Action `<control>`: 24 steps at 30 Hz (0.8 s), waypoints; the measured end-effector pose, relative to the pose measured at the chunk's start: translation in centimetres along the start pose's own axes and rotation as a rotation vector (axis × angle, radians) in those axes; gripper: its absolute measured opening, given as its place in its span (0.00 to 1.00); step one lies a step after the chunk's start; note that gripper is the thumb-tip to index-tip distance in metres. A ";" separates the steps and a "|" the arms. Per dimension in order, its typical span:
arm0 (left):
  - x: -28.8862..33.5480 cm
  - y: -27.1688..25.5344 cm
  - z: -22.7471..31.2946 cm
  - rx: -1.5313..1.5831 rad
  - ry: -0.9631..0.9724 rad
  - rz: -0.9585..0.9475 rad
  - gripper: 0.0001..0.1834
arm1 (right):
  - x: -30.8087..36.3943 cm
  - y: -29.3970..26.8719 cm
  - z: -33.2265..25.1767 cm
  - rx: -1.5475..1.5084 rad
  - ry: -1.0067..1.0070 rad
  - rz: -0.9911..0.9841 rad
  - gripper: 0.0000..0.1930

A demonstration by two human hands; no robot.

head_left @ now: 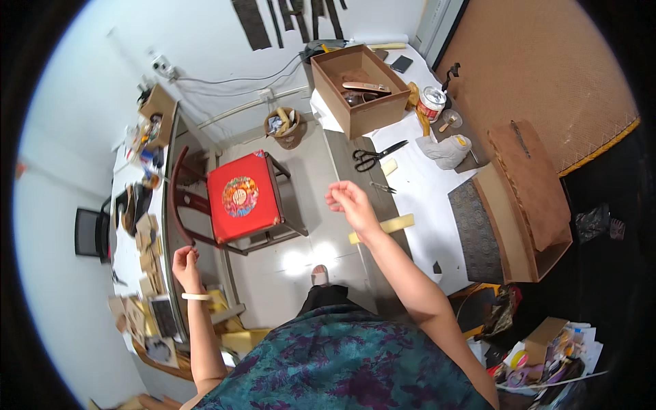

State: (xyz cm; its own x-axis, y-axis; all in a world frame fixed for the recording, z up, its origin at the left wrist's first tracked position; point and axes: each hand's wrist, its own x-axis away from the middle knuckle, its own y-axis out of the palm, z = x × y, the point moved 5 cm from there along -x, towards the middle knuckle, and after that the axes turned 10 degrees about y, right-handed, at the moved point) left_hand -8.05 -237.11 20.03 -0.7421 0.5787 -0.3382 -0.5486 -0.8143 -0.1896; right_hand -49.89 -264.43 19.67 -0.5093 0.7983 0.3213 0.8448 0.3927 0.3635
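Observation:
My left hand point(186, 268), a pale bangle on its wrist, is held out to the left beside the wooden chair point(283, 212) with the red cushion. Its fingers are curled together, and I cannot make out anything in them. Near the table's edge my right hand point(352, 203) is raised, fingers bent in toward the thumb; whatever they may pinch is too fine to see. Closest to it lie small thread snips point(384, 187), black-handled scissors point(367, 160) and a pale yellow strip point(400, 223), partly behind my forearm. A grey cone of thread point(444, 152) lies farther right.
A cardboard box point(372, 121) with tools stands on the right table, near a can point(431, 102). A brown bag-like piece point(529, 184) and a dark patterned sheet point(475, 229) lie right. A wastebasket point(287, 135) stands by the wall. A cluttered bench point(126, 232) runs along the left.

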 end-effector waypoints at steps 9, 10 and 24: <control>-13.2 30.8 -0.6 0.255 -0.045 -0.504 0.05 | -16.4 -5.4 -8.7 -0.337 -0.096 0.312 0.14; -12.6 34.7 0.6 0.319 -0.040 -0.590 0.06 | -17.8 -6.5 -9.8 -0.390 -0.148 0.352 0.14; -29.0 55.9 3.8 0.387 0.010 -0.951 0.04 | -43.6 -17.7 -10.0 -1.022 0.064 0.992 0.25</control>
State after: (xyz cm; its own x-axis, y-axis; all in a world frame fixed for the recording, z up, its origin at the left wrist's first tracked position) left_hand -18.64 -299.25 22.74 0.0671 0.9752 -0.2108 -0.9959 0.0526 -0.0737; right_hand -44.30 -310.73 8.02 0.1836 0.5109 0.8398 0.3761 -0.8258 0.4202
